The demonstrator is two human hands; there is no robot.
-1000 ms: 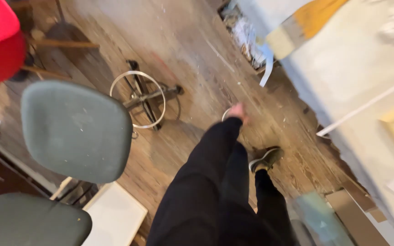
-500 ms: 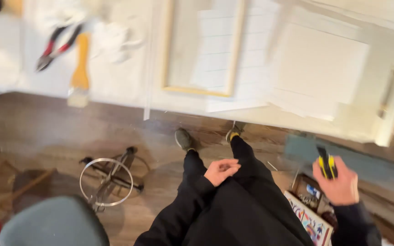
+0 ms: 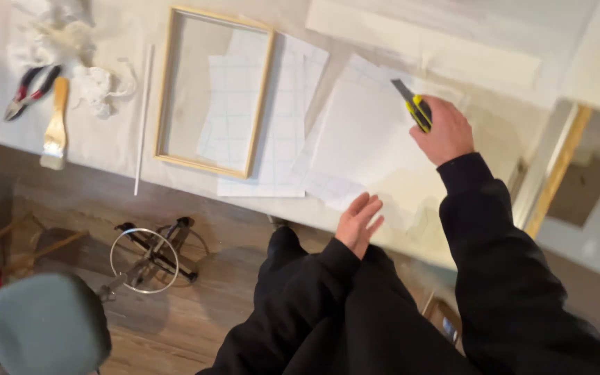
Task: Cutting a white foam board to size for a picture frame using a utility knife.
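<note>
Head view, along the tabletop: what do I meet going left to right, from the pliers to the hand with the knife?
Red-handled pliers → paintbrush → thin white rod → wooden frame → white sheets → yellow utility knife in the right hand.

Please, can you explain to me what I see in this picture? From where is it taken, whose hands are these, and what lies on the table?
There is no machine here. A camera worn on a person's head looks down at their own two hands, in black sleeves. The right hand holds a yellow and black utility knife over white paper sheets. The left hand is open and holds nothing, near the edge of the table. On the table also lie a wooden frame, a thin white rod, a paintbrush, red-handled pliers and crumpled white material. Below, on the wooden floor, stand a grey chair and a stool base with a metal ring.
</note>
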